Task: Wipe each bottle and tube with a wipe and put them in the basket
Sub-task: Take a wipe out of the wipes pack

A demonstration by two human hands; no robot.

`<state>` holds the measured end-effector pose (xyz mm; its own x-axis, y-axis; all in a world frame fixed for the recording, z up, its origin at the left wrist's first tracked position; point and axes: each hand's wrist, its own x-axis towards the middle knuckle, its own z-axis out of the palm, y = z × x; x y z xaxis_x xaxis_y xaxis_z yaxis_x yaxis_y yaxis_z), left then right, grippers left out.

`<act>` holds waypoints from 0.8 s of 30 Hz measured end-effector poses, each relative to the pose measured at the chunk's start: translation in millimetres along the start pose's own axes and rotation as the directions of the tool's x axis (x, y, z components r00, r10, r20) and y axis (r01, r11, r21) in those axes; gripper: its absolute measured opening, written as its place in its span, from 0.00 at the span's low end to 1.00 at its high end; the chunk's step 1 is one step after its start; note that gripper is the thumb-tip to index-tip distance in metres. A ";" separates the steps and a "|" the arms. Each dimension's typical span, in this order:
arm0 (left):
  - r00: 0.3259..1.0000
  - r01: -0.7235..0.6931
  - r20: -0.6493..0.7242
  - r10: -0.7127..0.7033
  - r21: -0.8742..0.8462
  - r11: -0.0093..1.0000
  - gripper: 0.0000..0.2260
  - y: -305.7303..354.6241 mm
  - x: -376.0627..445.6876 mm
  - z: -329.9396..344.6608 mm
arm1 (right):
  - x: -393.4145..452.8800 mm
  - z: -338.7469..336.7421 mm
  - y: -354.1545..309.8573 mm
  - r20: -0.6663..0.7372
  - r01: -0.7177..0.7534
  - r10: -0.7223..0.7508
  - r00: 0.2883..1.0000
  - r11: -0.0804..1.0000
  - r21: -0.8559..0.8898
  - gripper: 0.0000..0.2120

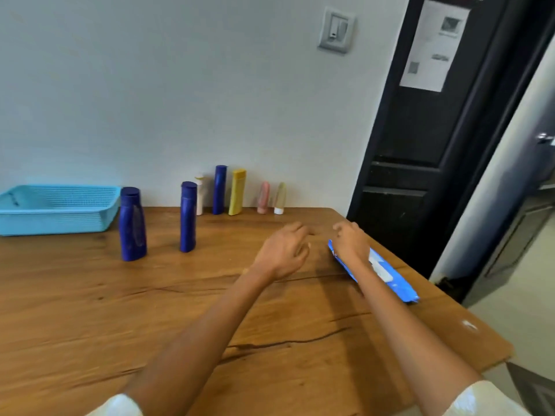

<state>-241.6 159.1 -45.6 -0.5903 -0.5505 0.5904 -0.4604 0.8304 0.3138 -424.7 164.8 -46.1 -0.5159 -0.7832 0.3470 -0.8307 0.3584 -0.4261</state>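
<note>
A light blue mesh basket [57, 210] sits at the table's far left, with nothing seen inside. Two dark blue bottles [132, 225] [188, 217] stand nearer the middle. Along the wall stand a white bottle [199, 195], another dark blue bottle [220, 190], a yellow bottle [237, 192], a pink tube [264, 197] and a pale tube [280, 198] with a white cap. A blue wipes pack [381, 273] lies at the right. My left hand [283, 250] hovers over the table with loosely curled fingers, holding nothing. My right hand [350, 240] hovers above the pack's far end, fingers loosely curled.
The wooden table [180, 310] ends at a right edge close to the wipes pack. A dark door [426, 139] with a paper sheet stands behind the table's right corner. A white wall with a switch runs behind the bottles.
</note>
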 end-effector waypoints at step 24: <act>0.874 0.281 0.405 -0.268 0.026 0.959 0.34 -21.9 28.9 72.8 | 22.3 2.8 23.3 0.459 -0.018 0.037 0.888 0.999 -0.046 0.20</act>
<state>-296.8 118.7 -89.5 -0.6612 -0.7386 0.1314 -0.6252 0.6393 0.4477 -454.9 154.3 -50.7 -0.3928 -0.9151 -0.0915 -0.8298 0.3956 -0.3937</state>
